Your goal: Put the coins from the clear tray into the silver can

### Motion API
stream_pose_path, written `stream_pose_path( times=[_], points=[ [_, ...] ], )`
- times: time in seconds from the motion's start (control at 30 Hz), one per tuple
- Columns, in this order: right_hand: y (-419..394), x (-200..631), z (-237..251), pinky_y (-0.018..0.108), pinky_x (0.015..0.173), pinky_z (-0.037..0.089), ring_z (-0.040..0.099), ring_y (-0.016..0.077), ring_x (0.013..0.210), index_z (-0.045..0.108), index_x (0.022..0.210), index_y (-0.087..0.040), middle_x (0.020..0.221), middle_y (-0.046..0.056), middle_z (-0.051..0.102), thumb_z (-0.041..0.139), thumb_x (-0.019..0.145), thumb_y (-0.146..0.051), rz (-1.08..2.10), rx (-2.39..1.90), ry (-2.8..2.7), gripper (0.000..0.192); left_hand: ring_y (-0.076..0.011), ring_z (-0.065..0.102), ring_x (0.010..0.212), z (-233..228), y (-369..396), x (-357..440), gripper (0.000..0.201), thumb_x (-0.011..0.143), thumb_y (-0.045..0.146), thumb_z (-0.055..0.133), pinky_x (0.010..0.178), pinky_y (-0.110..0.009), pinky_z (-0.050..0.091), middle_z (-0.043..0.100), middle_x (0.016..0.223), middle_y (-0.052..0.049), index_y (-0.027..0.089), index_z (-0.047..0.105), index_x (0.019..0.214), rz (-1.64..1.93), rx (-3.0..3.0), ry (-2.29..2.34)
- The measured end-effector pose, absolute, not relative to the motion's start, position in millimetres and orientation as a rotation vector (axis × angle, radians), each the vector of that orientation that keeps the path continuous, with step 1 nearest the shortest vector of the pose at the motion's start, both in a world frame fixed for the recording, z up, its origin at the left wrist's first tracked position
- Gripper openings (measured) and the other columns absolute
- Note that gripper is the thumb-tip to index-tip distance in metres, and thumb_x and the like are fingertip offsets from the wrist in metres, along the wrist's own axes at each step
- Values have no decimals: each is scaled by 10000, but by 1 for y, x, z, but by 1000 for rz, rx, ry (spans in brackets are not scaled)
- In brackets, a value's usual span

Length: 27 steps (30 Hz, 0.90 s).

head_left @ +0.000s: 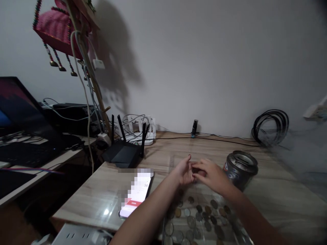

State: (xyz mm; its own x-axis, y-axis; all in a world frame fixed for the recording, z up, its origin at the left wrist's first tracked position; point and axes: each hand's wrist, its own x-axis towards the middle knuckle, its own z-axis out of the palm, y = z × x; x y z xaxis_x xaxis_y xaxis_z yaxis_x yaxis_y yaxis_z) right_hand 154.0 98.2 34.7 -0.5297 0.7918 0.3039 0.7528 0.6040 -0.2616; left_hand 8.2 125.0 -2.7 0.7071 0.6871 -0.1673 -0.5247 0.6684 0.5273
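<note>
My left hand [186, 172] is held palm up above the coins, its thumb stretched out and its palm showing. Over that palm comes my right hand [209, 174], with thumb and fingers bent together at the left fingers; whatever is between them is too small and blurred to make out. Below both hands many loose coins [191, 222], silver and brassy, lie spread in what looks like a clear shallow tray [165, 234]. Just beyond my right wrist stands a dark round tin [233, 175] with a slot in its lid and a coloured print.
A lit phone [138, 194] lies left of my left forearm. Behind it sit a black router [124, 153] and a white router [145, 139] with cables. A small dark bottle [194, 128] and a black cable coil [283, 126] are by the wall. A laptop [22, 105] is far left.
</note>
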Motion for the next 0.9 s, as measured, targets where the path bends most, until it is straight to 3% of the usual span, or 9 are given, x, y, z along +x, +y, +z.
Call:
stream_pose_path(
  times=[0.07,0.17,0.3,0.43,0.63,0.8,0.9],
  points=[
    [98,144,27,245,633,382,533,142,728,631,878,-232,813,22,591,548,727,-276,201,-1262,-2461,178,-136,561,512,-5,127,9,569,876,469,181,485,-208,378,586,593,-81,55,570,884,687,492,380],
    [97,142,25,239,615,373,537,138,704,618,762,-214,775,18,599,494,758,-248,159,-1291,-2458,128,-132,567,540,-9,128,11,545,886,434,185,557,-218,406,575,577,-71,62,578,827,703,498,378],
    [94,160,39,250,610,383,554,151,709,625,762,-210,751,35,618,397,814,-258,-90,-1284,-2309,239,-172,611,705,-11,128,13,538,878,433,209,742,-272,419,619,721,-127,42,577,844,689,491,346],
    [97,213,64,281,672,406,563,175,771,627,800,-194,837,57,642,432,793,-333,-332,-1382,-1823,240,-242,586,913,-15,128,10,508,852,428,289,801,-299,395,602,930,-216,5,555,939,645,514,290],
    [111,289,71,310,618,403,556,207,739,653,713,-203,810,50,650,508,718,-344,-286,-1800,-1809,202,-249,576,928,-18,132,7,483,839,429,316,808,-315,388,598,949,-212,20,552,939,662,499,335],
    [98,243,67,338,727,407,542,211,824,651,911,-212,898,81,625,441,789,-369,-473,-1525,-1808,289,-243,568,932,-10,127,6,499,844,455,306,821,-340,374,592,961,-202,34,546,960,656,504,322],
    [89,189,56,298,710,416,545,184,837,636,955,-241,918,62,616,443,802,-318,-259,-1307,-2207,258,-219,581,862,-4,123,8,516,849,476,285,817,-342,368,604,921,-167,52,545,982,674,518,265]
  ],
)
